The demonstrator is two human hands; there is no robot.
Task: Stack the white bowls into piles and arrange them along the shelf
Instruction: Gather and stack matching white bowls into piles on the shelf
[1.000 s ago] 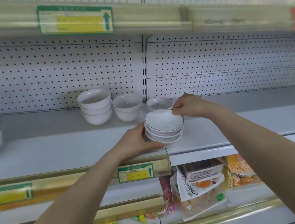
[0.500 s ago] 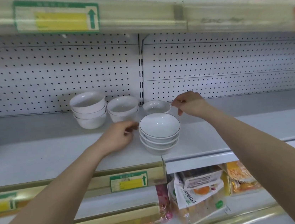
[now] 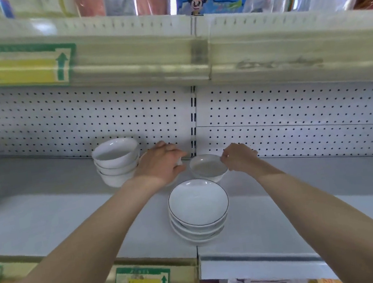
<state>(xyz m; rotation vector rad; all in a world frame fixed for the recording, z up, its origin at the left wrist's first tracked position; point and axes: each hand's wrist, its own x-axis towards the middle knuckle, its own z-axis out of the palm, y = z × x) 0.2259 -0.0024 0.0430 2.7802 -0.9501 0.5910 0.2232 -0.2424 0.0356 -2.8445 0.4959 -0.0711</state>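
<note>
At the back of the shelf [image 3: 38, 225], a single white bowl [image 3: 206, 168] is pinched by its rim in the right hand [image 3: 239, 158], behind a dark-rimmed pile [image 3: 198, 207], while the curled left hand [image 3: 160, 164] is seen with its hold not discernible, and the green-and-yellow arrow label [image 3: 142, 280] is blurred beyond reading.

White bowls [image 3: 197, 203] with thin dark rims; white pegboard [image 3: 295, 114] dotted black; green-yellow label [image 3: 143, 280].

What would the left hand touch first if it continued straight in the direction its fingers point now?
Probably the perforated back panel, near the slotted upright; the left hand points backward and rightward, and depth is unclear.
</note>
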